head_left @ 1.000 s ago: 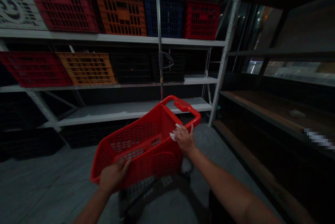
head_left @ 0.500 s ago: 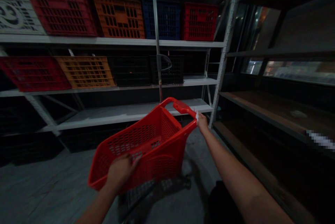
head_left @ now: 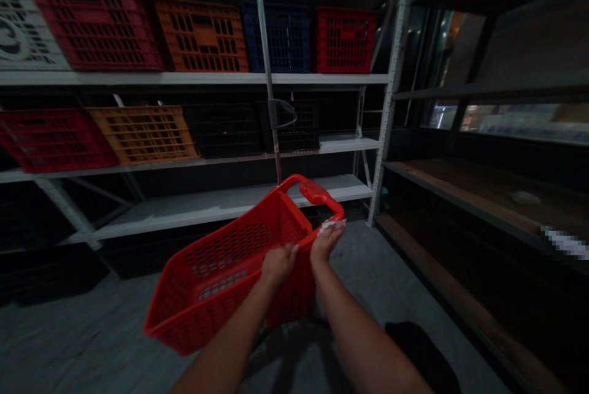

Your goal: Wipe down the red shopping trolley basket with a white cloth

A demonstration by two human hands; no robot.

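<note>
A red plastic shopping basket with a mesh wall and a red handle is tilted in front of me, above the grey floor. My left hand is closed on the basket's near rim, about midway along. My right hand presses a small white cloth against the rim just below the handle, fingers curled over it. Both forearms reach in from the bottom of the view.
White metal shelving stands ahead with red, orange, blue and black crates. A grey pole rises behind the basket. Dark wooden shelves run along the right. A dark object lies on the floor near my right arm.
My left hand slid from the basket's lower left corner up to the middle of the rim. My right hand with the cloth came back from the far end of the handle.
</note>
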